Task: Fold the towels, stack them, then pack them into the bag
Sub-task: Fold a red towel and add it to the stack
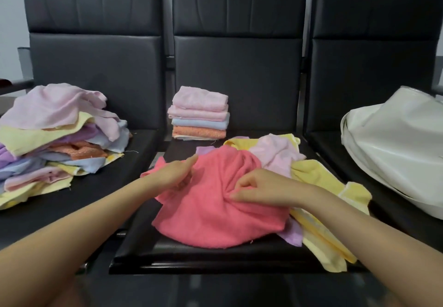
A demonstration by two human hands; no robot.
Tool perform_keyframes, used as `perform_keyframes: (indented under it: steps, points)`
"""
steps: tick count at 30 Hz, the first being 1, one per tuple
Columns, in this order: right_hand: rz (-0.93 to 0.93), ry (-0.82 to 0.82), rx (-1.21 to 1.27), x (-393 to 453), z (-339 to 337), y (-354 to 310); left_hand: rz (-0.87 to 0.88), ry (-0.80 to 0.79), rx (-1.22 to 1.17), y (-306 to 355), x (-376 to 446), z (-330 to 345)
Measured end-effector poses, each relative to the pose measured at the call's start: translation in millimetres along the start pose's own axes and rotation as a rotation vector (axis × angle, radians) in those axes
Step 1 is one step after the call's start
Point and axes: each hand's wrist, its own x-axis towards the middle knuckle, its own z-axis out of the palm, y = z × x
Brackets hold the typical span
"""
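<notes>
While right grip [257,188] pinches pink towel [215,213] | left grip [176,171] spread flat on it

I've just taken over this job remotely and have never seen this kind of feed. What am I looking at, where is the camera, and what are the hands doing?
There is no robot: a person works with bare hands, and the one camera sits on their head, looking forward and down. You see a row of dark seats. On the middle seat both hands work a pink towel: the left hand rests on it with fingers out, the right hand pinches a bunch of it. Yellow and lilac towels lie under it. Behind sits a folded stack. An unfolded pile lies on the left seat, and a white bag on the right.
</notes>
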Motion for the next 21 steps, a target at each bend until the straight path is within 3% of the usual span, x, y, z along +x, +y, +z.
perform_keyframes:
  steps: [1, 2, 6, 7, 10, 13, 16, 18, 21]
  points:
    - [-0.029, -0.107, 0.077, -7, -6, -4, -0.009, 0.016, -0.024, 1, 3, 1]
    - [-0.048, -0.081, 0.128, -8, -12, -2, -0.006, 0.035, -0.034, 3, 6, 1]
    - [-0.01, 0.476, 0.035, 22, -22, 25, -0.037, 0.071, -0.103, 14, 17, 12]
    - [0.091, 0.515, 0.077, 28, -23, 31, -0.062, 0.067, -0.154, 17, 19, 16]
    - [0.412, 0.239, 0.378, 39, -24, 32, -0.116, -0.008, -0.275, 27, 17, 22]
    - [0.556, 0.09, 0.389, 41, -25, 13, -0.041, -0.068, -0.507, 38, 22, 22]
    - [0.364, 0.057, 0.909, 47, -27, 4, 0.12, 0.055, -0.908, 56, 20, 10]
    - [0.3, 0.177, 1.245, 49, -34, 2, 0.164, 0.131, -1.113, 65, 16, -5]
    - [0.199, 0.427, 1.517, 59, -54, 6, 0.161, 0.176, -1.321, 71, 0, -28]
